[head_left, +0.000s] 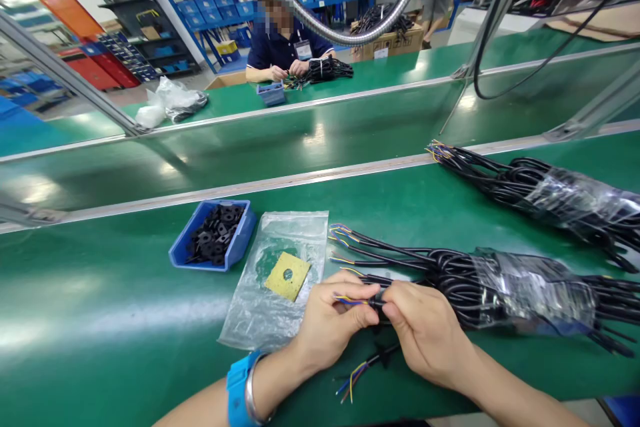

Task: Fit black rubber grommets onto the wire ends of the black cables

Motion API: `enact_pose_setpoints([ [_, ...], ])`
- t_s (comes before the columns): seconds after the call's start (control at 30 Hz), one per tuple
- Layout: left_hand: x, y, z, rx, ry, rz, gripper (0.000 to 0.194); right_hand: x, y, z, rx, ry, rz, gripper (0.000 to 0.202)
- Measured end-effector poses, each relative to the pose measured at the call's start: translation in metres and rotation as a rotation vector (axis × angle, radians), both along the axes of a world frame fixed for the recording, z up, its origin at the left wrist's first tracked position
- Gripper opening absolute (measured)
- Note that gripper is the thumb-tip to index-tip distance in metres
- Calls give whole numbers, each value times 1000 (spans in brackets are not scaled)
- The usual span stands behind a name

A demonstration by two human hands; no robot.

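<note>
My left hand (330, 323) is closed in a pinch at the end of a black cable (377, 304), where thin blue and yellow wires stick out across the fingers. Close beside it, my right hand (427, 333) grips the same cable. Whatever is between the fingertips is partly hidden. A taped bundle of black cables (450, 277) lies behind and to the right of my hands, its coloured wire ends pointing left. Below my hands rests another cable end (367, 365) with splayed wires and a small black part around it.
A blue bin (240, 240) of small black parts stands at left. Near it lies a clear plastic bag (250, 310) under a yellow square (277, 280) with a hole. Another cable bundle (500, 180) sits at far right. Across the bench, a person (270, 43) handles cables.
</note>
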State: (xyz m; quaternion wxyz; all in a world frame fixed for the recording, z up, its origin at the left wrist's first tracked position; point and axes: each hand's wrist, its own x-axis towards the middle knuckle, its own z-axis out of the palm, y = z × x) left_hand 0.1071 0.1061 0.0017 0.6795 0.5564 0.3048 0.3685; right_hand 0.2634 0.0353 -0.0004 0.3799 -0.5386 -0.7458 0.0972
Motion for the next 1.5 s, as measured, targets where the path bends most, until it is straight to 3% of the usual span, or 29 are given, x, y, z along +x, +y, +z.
enact_pose_setpoints([
  [0.23, 4, -8, 1, 71, 72, 61, 24, -1, 0, 2, -27, -23, 16, 25],
  [0.33, 5, -4, 2, -51, 65, 63, 21, -3, 2, -1, -51, -57, 1, 26],
  [0.5, 4, 0, 1, -287, 18, 130, 23, -4, 1, -10, 22, -90, -177, 18],
  [0.6, 3, -1, 1, -353, 21, 123, 25, -3, 1, -10, 24, -92, -137, 18],
  [0.87, 4, -6, -11, -253, -18, 42, 24, 0, 4, -6, 28, -88, -68, 23],
  [1.1, 7, -12, -14, -91, 15, 93, 23, 1, 3, -7, -8, -92, -18, 22],
  [1.27, 12, -11, -12, -101, 7, 106, 26, 2, 3, -6, -40, -80, 13, 24],
  [1.33, 12, -7, -9, -159, -3, 78, 28, 2, 2, -6, -51, -66, 1, 23],
  [1.5, -2, 6, 1, -353, 33, -173, 44, 3, 4, -5, -58, -51, -25, 23],
])
